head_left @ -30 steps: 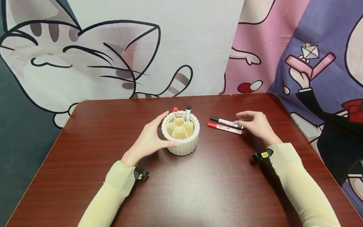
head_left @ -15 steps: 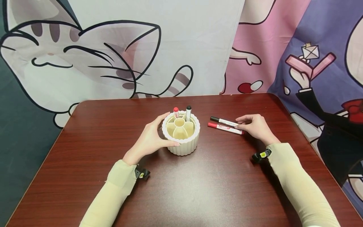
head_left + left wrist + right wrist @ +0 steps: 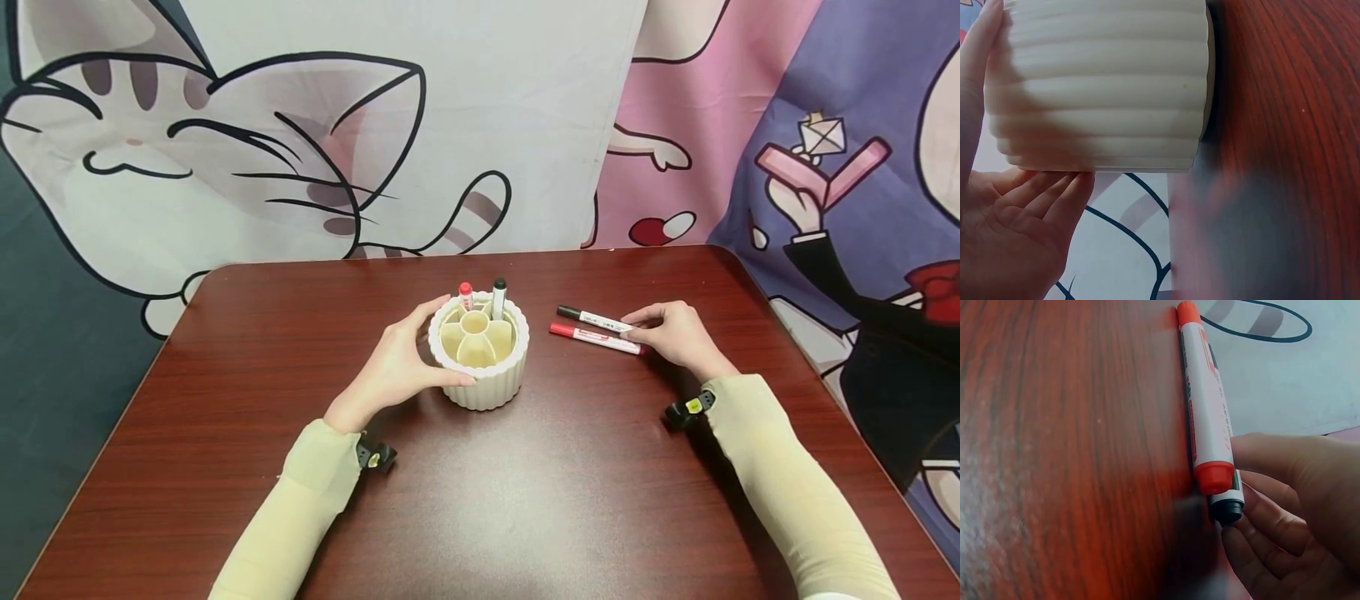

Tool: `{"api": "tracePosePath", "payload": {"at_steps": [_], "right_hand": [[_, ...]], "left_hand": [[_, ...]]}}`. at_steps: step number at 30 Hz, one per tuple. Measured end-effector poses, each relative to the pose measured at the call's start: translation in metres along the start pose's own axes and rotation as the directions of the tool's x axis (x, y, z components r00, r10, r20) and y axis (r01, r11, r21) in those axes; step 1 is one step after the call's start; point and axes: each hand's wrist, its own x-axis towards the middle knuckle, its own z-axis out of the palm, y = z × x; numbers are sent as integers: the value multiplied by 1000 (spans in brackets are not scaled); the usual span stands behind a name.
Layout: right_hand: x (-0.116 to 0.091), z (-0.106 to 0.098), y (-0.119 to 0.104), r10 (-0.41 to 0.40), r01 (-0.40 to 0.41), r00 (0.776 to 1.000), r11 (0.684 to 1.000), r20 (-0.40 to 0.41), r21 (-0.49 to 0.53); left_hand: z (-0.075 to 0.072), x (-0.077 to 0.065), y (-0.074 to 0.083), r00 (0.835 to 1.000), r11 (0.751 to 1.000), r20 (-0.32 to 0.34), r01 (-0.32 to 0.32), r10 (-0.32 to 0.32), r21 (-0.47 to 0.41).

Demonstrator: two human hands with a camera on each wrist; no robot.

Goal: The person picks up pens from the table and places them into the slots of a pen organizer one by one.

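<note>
A cream, ribbed round pen holder point(image 3: 487, 387) stands on the table, divided into compartments around a central tube. My left hand point(image 3: 393, 367) grips its left side, thumb at the front and fingers behind; the left wrist view shows them against the ribbed wall point(image 3: 1104, 94). In its back compartments a red-capped marker point(image 3: 466, 296) and a black-capped marker point(image 3: 498, 300) stand upright. To the right, my right hand point(image 3: 678, 337) pinches the right end of a black marker point(image 3: 600, 322). Alongside it lies a red marker point(image 3: 596, 337), which partly covers the black one in the right wrist view.
The dark red-brown wooden table point(image 3: 480, 500) has its far edge just behind the pen holder. Behind it hangs a cloth backdrop point(image 3: 525, 108) printed with cartoon figures. A small black device point(image 3: 690, 410) is strapped to each wrist.
My right hand has come down slightly onto the end of the black marker, and its thumb and fingers have closed around it. The left hand and pen holder have stayed practically still.
</note>
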Motion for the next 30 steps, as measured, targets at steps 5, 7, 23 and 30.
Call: {"api": "tracePosePath", "payload": {"at_steps": [5, 7, 23, 30], "right_hand": [[1, 0, -1, 5, -5, 1000, 1000, 9, -3], [1, -1, -1, 3, -3, 1000, 1000, 9, -5], [-6, -8, -6, 5, 4, 993, 997, -119, 76], [-8, -15, -23, -4, 29, 983, 990, -182, 135]], "left_hand": [[0, 1, -1, 1000, 1000, 0, -2, 2, -4], [0, 1, -1, 1000, 1000, -1, -2, 2, -6], [0, 0, -1, 1000, 1000, -6, -11, 11, -28], [0, -1, -1, 1000, 999, -10, -17, 16, -45]]}}
